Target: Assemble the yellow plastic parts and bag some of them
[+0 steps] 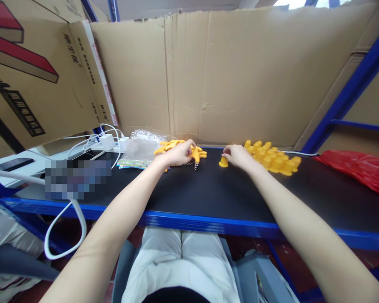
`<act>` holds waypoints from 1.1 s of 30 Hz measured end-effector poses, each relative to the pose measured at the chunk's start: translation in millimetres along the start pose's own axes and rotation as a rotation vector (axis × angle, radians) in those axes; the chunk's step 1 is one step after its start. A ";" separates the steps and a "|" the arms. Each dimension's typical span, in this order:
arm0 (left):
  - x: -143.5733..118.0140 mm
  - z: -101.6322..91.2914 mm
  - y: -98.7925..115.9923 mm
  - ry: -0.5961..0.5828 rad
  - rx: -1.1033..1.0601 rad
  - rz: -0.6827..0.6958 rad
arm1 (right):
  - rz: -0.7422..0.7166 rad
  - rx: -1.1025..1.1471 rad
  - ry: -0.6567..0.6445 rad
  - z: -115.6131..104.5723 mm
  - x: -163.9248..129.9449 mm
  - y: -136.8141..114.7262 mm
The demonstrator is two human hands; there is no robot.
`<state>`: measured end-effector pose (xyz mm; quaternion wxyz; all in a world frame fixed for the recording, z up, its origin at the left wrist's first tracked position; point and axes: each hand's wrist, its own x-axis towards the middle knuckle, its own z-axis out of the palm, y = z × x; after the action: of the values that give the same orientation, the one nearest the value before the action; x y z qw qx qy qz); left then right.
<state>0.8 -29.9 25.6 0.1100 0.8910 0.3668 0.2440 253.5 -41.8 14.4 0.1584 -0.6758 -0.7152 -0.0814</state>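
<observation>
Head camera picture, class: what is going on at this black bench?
A seated person works with bare hands at a black bench backed by cardboard. The left hand rests on a pile of flat yellow pieces with small springs beside it. The right hand touches a single yellow cap standing apart from a cluster of yellow caps. A red bag lies at the right.

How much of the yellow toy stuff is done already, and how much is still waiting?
Looks done: a big cluster of yellow caps sits grouped by the right hand. In hand: the right hand touches one yellow cap standing apart, and the left hand reaches into the pile of yellow flat pieces. Left: that pile and small springs beside it.
</observation>
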 end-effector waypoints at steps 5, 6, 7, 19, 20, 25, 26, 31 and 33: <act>6.0 0.7 8.4 0.346 -0.208 0.011 | 0.022 0.211 -0.012 21.8 4.5 -2.4; 7.2 1.7 8.7 0.383 -0.240 -0.003 | 0.032 0.247 -0.038 24.5 3.9 -4.0; 8.3 3.0 8.4 0.411 -0.266 -0.020 | 0.030 0.276 -0.072 26.4 3.0 -5.9; 13.9 14.1 8.4 0.363 -0.700 -0.265 | -0.250 0.113 -0.063 16.0 -5.6 -15.6; 13.9 14.1 8.7 0.364 -0.713 -0.281 | -0.256 0.111 -0.069 15.2 -6.1 -16.1; 14.1 15.4 3.6 0.354 -0.710 -0.295 | -0.236 0.142 -0.099 14.1 -8.0 -17.6; 14.2 16.0 1.4 0.357 -0.707 -0.291 | -0.231 0.150 -0.101 14.3 -7.9 -17.2; 15.8 20.6 -7.9 0.353 -0.694 -0.301 | -0.203 0.214 -0.113 15.4 -7.2 -15.8; 16.2 23.0 -8.9 0.337 -0.691 -0.309 | -0.218 0.256 -0.108 15.6 -7.8 -17.3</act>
<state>17.3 -12.6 8.3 0.3762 0.6836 0.4056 0.4760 234.9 -45.3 -1.2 0.1948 -0.5721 -0.7961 0.0303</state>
